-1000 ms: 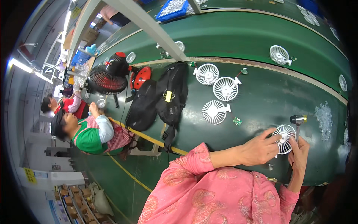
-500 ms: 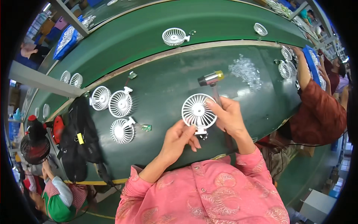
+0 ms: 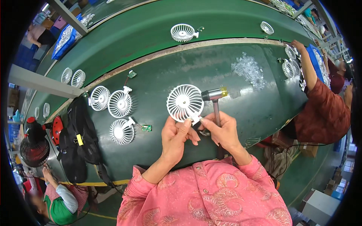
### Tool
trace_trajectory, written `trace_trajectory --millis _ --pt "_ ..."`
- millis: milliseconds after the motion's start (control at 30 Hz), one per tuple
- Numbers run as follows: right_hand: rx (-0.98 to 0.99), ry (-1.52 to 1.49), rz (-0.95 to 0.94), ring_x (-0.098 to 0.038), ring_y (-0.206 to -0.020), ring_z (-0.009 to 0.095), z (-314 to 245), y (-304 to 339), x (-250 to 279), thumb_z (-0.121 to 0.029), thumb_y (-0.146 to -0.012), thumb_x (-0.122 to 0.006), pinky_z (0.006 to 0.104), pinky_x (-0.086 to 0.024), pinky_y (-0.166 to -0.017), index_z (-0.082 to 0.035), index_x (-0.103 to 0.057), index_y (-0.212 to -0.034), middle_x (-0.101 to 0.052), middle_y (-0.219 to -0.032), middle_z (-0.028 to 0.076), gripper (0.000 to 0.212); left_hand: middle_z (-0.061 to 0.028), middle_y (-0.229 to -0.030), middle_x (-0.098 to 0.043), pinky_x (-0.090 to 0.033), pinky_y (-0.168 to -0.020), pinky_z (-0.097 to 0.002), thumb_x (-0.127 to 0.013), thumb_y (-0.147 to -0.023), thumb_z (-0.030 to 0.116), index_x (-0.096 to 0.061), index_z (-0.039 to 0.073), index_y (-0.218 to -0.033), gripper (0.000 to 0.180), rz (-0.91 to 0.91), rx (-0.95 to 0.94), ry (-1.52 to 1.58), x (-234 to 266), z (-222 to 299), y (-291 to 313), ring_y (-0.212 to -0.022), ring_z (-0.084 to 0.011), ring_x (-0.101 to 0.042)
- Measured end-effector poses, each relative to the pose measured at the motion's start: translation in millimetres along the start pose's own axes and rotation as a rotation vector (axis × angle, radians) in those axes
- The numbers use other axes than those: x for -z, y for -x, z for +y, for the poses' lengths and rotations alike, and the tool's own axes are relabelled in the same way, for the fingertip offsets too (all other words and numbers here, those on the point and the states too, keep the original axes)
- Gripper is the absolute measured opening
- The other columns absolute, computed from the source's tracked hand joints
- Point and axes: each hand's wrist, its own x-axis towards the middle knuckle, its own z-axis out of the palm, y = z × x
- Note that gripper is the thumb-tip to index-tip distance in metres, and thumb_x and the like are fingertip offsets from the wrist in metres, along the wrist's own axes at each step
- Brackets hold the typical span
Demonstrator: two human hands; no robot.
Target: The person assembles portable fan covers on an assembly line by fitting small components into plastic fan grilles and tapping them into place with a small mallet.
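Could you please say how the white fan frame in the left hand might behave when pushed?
The fan frame is probably light, being mostly gaps between ribs. Those ribs look thin and might snap under hard pressure. It is round, so it could roll on edge until its jutting stub catches.

The held fan cage (image 3: pixel 183 102) is plain white, as are the other fan cages (image 3: pixel 120 103) on the dark green surface (image 3: pixel 151 83). The conveyor belt (image 3: pixel 143 41) is a brighter green, and the circuit board (image 3: pixel 147 128) is green too. The mallet (image 3: pixel 213 94) has a silver head, black at one end and yellow at the other. The shirt (image 3: pixel 211 188) is pink, patterned with paler, golden feathery swirls. The bag (image 3: pixel 73 162) is black with a yellow tag (image 3: pixel 79 139); the electric fan (image 3: pixel 34 150) is black and red, the bin (image 3: pixel 314 62) blue.
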Motion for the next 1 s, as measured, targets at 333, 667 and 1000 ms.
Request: trace_trajectory --millis 333,667,1000 --pt "0.065 0.284 -0.164 -0.050 -0.061 0.002 -18 18 10 -0.012 -0.090 -0.070 0.0232 -0.040 -0.053 0.000 -0.070 -0.098 -0.063 -0.066 0.000 0.014 -0.0116 -0.088 -0.063 -0.053 -0.053 -0.0292 -0.050 -0.103 0.022 -0.045 -0.001 -0.122 0.030 -0.050 0.121 0.075 3 4 3 -0.064 -0.0176 -0.064" --pt "0.425 0.519 -0.125 -0.055 -0.058 0.011 -6 24 5 -0.002 -0.085 -0.068 0.0274 -0.043 -0.053 0.002 -0.069 -0.107 -0.057 -0.066 0.006 0.022 -0.0283 -0.133 -0.054 -0.055 -0.056 -0.0314 -0.055 -0.096 0.005 -0.042 0.000 -0.135 0.042 -0.059 0.092 0.138 0 5 8 -0.071 -0.0191 -0.065" --pt "0.707 0.802 -0.171 -0.066 -0.074 0.033 0 26 2 0.001 -0.079 -0.066 0.0383 -0.053 -0.055 0.000 -0.058 -0.121 -0.063 -0.095 0.016 0.043 -0.0272 -0.122 -0.062 -0.057 -0.055 -0.0294 -0.056 -0.089 -0.009 -0.033 0.001 -0.136 0.053 -0.025 0.047 -0.005 3 -3 3 -0.075 -0.0206 -0.069"
